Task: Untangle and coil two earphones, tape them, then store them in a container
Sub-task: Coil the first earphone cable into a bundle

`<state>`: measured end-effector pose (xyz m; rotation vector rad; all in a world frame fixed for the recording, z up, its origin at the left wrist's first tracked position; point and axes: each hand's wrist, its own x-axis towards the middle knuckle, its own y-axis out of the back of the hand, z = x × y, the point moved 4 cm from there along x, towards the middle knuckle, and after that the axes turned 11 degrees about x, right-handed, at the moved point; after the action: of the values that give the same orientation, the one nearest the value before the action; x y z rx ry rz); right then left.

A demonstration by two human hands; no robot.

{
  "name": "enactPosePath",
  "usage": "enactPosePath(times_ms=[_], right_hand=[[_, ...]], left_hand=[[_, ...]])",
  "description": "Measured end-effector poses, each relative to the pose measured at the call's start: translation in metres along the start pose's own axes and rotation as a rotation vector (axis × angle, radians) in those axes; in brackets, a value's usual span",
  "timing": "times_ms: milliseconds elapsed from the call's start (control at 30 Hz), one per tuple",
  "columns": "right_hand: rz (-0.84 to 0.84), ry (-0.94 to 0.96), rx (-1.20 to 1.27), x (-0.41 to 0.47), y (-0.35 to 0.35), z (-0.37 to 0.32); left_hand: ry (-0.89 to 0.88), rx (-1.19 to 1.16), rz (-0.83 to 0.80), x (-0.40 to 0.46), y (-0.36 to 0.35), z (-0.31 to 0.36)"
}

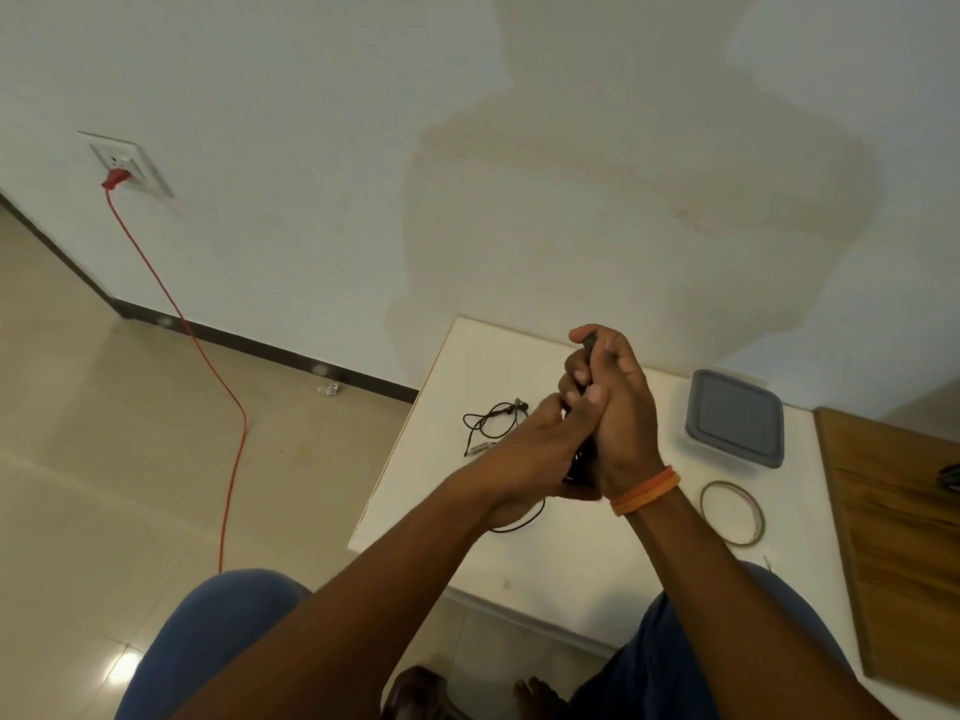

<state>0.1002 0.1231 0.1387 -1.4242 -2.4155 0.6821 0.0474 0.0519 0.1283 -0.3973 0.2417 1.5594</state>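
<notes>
One earphone [581, 459] is bunched upright between both hands above the tabletop [545, 553]: the right hand [618, 402] grips it, the left hand [524, 449] pinches its cord. The second earphone [493, 420] lies loose just left of them, nearer the left hand; container [735, 418] and tape [732, 513] sit to the right.

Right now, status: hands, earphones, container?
Left hand and right hand both gripping one black earphone cable above white table. Second earphone loose on table. Container lidded; tape roll untouched. Nothing blocking.
</notes>
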Motion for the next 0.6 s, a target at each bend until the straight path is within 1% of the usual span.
enactPosePath(times_ms=[33, 100, 233, 300, 400, 500, 600], right_hand=[[-0.022, -0.029, 0.042, -0.001, -0.002, 0.001], [-0.063, -0.082, 0.103, -0.002, -0.002, -0.001], [-0.134, -0.174, 0.140, -0.002, -0.007, -0.002], [-0.145, -0.189, 0.130, -0.003, -0.007, -0.003], [-0.111, -0.224, 0.124, -0.002, -0.005, -0.002], [-0.066, -0.238, 0.053, -0.003, 0.003, -0.003], [-0.043, -0.236, 0.087, -0.005, 0.006, -0.004]], left_hand=[[0.000, -0.022, -0.039, -0.001, -0.002, -0.001], [-0.008, 0.078, -0.046, -0.003, 0.000, 0.000], [-0.037, 0.247, -0.044, -0.007, 0.010, 0.007], [-0.037, 0.338, -0.015, -0.009, 0.012, 0.008], [-0.025, 0.482, 0.053, -0.007, 0.016, 0.006], [0.026, 0.470, 0.044, -0.005, 0.021, 0.005], [0.054, 0.420, 0.043, -0.005, 0.022, 0.006]])
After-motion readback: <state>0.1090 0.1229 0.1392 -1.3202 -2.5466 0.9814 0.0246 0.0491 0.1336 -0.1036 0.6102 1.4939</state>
